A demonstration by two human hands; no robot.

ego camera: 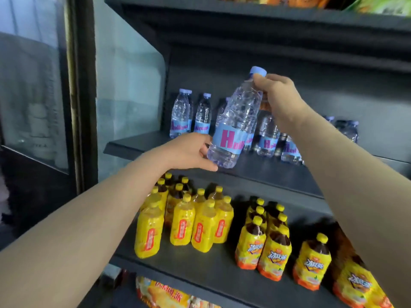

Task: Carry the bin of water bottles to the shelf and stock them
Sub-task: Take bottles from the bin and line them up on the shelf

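A clear water bottle (235, 121) with a light blue cap and a blue label with pink letters hangs tilted just above the dark middle shelf (262, 172). My right hand (280, 96) grips it at the neck, below the cap. My left hand (189, 152) cups its base from the left and below. Behind it several matching water bottles (181, 114) stand upright on the same shelf, some at the back left and some to the right, partly hidden by my right arm. The bin is not in view.
On the shelf below stand several yellow-capped tea bottles (184, 221) in yellow wrappers and darker iced-tea bottles (275, 250). Snack packs (169, 294) lie on the lowest shelf and more packs (378, 5) on the top shelf. A glass-door cooler (44, 85) stands at the left.
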